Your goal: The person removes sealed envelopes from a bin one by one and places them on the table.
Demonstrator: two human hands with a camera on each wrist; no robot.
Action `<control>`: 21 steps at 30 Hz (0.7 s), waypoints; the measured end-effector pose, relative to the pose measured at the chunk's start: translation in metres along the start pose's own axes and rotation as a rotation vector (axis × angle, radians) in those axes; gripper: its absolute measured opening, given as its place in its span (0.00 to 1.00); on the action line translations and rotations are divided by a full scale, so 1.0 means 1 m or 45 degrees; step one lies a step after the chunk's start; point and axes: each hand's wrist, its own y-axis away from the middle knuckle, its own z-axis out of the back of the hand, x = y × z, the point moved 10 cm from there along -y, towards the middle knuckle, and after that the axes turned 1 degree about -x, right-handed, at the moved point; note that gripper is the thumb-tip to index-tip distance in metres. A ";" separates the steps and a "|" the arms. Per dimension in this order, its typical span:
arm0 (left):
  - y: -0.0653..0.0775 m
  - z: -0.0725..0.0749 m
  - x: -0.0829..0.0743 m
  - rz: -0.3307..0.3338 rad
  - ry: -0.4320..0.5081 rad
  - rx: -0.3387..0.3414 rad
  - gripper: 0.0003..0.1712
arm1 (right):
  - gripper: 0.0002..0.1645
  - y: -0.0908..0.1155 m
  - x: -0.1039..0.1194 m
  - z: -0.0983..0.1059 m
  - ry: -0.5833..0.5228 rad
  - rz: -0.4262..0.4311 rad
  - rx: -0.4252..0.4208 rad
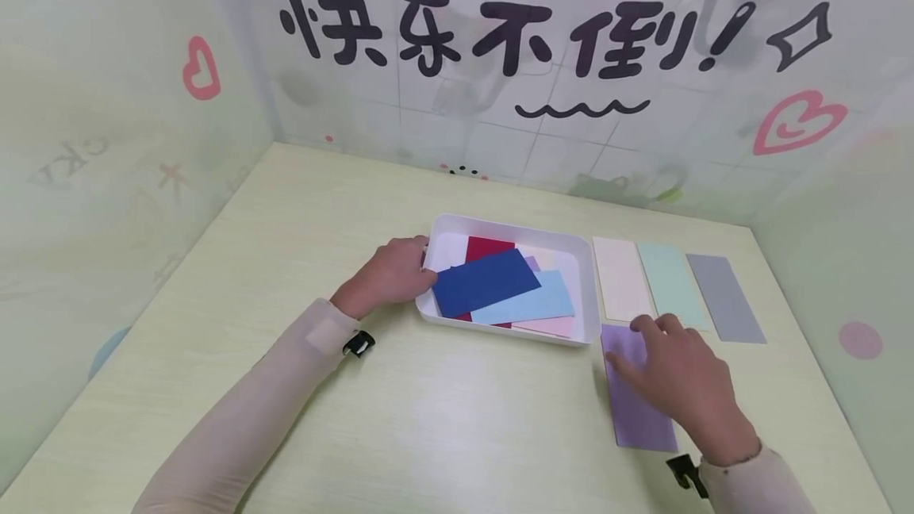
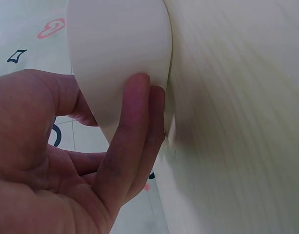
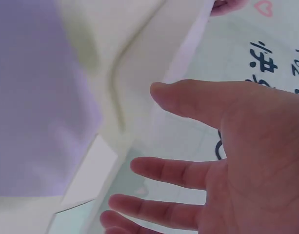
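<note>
At its left end, the white tray (image 1: 587, 284) is gripped by my left hand (image 1: 393, 272), thumb over the rim and fingers against the outer wall (image 2: 120, 44). Inside the tray, a dark blue card (image 1: 487, 282) lies over a light blue card (image 1: 535, 300), a red card (image 1: 493, 244) and a pink card (image 1: 548, 327). My right hand (image 1: 689, 379) hovers over a purple card (image 1: 635, 415) that lies on the table right of the tray's front corner. Its fingers are spread and loosely bent, with nothing held in the right wrist view.
A pale pinkish-white card (image 1: 621, 280), a mint green card (image 1: 673, 284) and a grey card (image 1: 725, 296) form a row right of the tray. Printed curtain walls (image 1: 457, 141) enclose the pale wooden table (image 1: 428, 427) at the back and sides.
</note>
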 end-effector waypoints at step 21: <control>0.000 0.000 -0.002 0.003 -0.032 0.005 0.26 | 0.23 -0.066 0.095 0.016 -0.159 0.378 -0.026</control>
